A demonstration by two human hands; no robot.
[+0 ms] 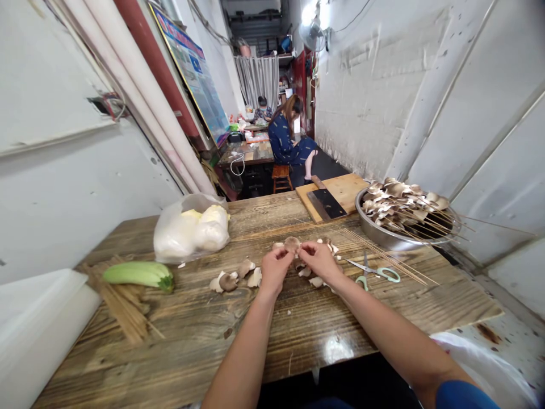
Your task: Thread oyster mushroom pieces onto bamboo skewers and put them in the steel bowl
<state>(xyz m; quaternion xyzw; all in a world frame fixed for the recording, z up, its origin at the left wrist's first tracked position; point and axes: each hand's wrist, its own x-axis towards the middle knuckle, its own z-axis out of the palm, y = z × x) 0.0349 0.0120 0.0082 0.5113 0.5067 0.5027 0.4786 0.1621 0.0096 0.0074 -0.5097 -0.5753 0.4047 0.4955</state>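
Note:
Between my two hands is a brown-capped mushroom (292,244), pinched from both sides over the middle of the wooden table (191,335). My left hand (276,268) is closed on its left edge, and my right hand (317,258) grips the right edge. Loose mushroom pieces (230,281) lie to the left of my hands. More pieces (317,281) are scattered beneath and beside my right hand. Scissors with pale green handles (374,270) rest partly spread, just right of my right forearm. Thin wooden skewers (387,255) lie behind the scissors.
A metal bowl (383,236) of skewered mushrooms stands at right, sticks jutting out. Beside it a cleaver (327,203) lies on a cutting board (347,190). Leftward are bagged cabbages (193,230), a green gourd (138,274) and a skewer bundle (123,312). Someone (287,133) sits beyond the table.

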